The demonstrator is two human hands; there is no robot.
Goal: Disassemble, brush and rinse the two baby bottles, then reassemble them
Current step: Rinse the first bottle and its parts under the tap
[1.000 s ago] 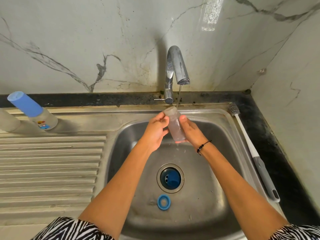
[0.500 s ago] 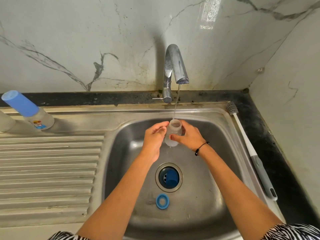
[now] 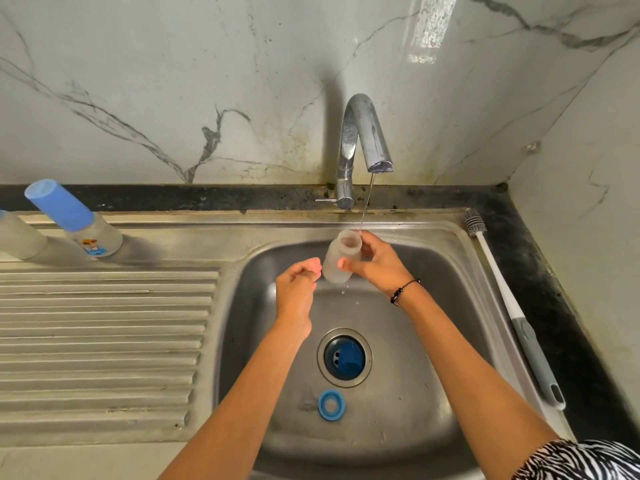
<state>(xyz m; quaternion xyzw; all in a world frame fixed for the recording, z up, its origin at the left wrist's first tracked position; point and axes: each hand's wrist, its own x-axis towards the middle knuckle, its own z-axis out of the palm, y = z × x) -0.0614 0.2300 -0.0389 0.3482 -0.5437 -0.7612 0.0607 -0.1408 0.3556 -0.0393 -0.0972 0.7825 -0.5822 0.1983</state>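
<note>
My right hand (image 3: 375, 263) grips a clear, open bottle body (image 3: 336, 263) over the sink basin, its mouth tilted up under a thin stream from the tap (image 3: 362, 133). My left hand (image 3: 296, 289) hovers just left of the bottle with its fingers loosely curled, holding nothing. A blue screw ring (image 3: 331, 405) lies on the sink floor near the drain. A blue cap (image 3: 346, 356) sits in the drain. A second bottle with a blue cap (image 3: 74, 221) stands on the drainboard's back left. A bottle brush (image 3: 512, 306) lies along the sink's right rim.
The steel sink (image 3: 460, 271) has a ribbed drainboard (image 3: 104, 334) on its left. Another pale container (image 3: 17, 237) stands at the far left edge. A marble wall runs behind and along the right, with a dark counter strip (image 3: 554, 289) beside the brush.
My left hand has let go of the bottle and drawn back to the left. My right hand alone now keeps the bottle under the stream.
</note>
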